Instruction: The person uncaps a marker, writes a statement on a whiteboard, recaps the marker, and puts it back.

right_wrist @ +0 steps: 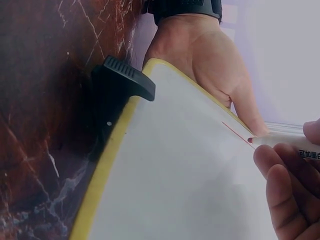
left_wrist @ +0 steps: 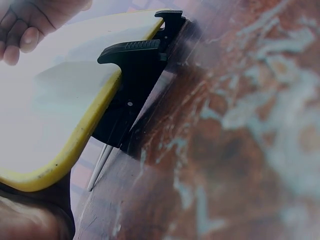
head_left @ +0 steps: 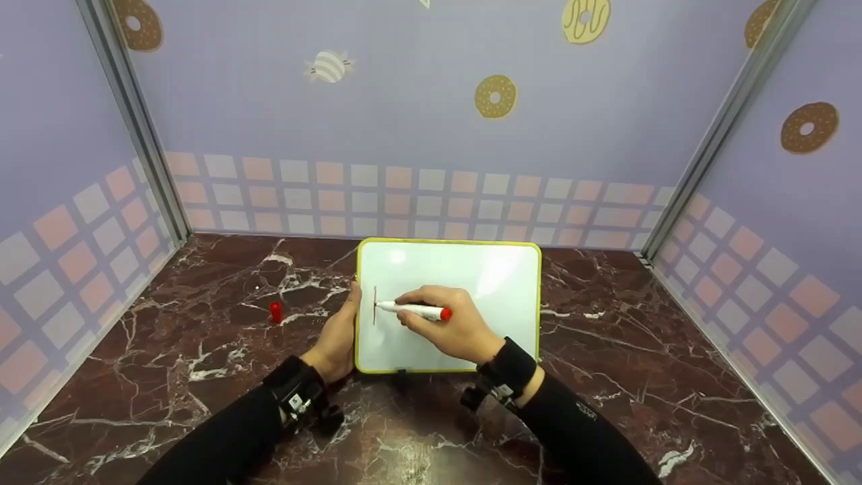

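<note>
A whiteboard [head_left: 471,269] with a yellow frame leans back on a black stand [left_wrist: 132,85], whose hooks catch its lower edge. My left hand [head_left: 339,340] holds the board's left side, thumb along the edge and fingers hidden behind. In my right hand [head_left: 465,330] a white marker [head_left: 421,310] with a red end is pinched between thumb and fingers. Its red tip [right_wrist: 251,140] is right at a thin vertical red line [head_left: 374,320] near the board's left edge. The right wrist view shows dark lettering on the marker's barrel.
A red marker cap [head_left: 275,312] stands on the dark red marbled table [head_left: 222,323], left of the board. Purple walls [head_left: 404,135] with doughnut and candy prints enclose the back and both sides, joined by grey metal posts [head_left: 135,114].
</note>
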`<state>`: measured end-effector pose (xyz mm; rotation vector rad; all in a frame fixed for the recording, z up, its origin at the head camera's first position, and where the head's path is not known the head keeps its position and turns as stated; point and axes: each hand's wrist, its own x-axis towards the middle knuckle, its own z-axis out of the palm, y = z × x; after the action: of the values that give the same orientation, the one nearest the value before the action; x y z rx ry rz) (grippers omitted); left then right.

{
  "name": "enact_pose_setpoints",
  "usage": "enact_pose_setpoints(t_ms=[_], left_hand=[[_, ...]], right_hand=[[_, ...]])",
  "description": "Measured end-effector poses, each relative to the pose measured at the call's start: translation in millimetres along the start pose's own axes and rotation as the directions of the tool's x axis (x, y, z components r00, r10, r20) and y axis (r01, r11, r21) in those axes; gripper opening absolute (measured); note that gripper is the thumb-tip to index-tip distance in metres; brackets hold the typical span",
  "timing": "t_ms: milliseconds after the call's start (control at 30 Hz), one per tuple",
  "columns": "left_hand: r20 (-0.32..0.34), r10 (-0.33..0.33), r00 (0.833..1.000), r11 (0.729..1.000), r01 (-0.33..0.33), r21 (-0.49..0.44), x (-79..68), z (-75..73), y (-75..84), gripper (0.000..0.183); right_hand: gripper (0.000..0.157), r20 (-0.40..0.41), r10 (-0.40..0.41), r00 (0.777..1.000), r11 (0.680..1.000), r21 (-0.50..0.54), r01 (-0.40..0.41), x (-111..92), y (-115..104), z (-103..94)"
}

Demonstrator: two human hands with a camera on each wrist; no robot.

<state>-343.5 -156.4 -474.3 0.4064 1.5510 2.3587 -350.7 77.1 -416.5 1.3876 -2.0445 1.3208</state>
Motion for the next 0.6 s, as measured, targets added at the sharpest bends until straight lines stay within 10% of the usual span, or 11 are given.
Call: enact_pose_setpoints(t_ms=[600], left_hand=[[0.014,0.013,1.0,1.0,-0.013,-0.009,0.6,1.7,0.0,0.084]], right_hand=[[0.017,0.021,0.019,1.0,0.999,-0.042,-0.018,0.1,-3.1,-2.5]])
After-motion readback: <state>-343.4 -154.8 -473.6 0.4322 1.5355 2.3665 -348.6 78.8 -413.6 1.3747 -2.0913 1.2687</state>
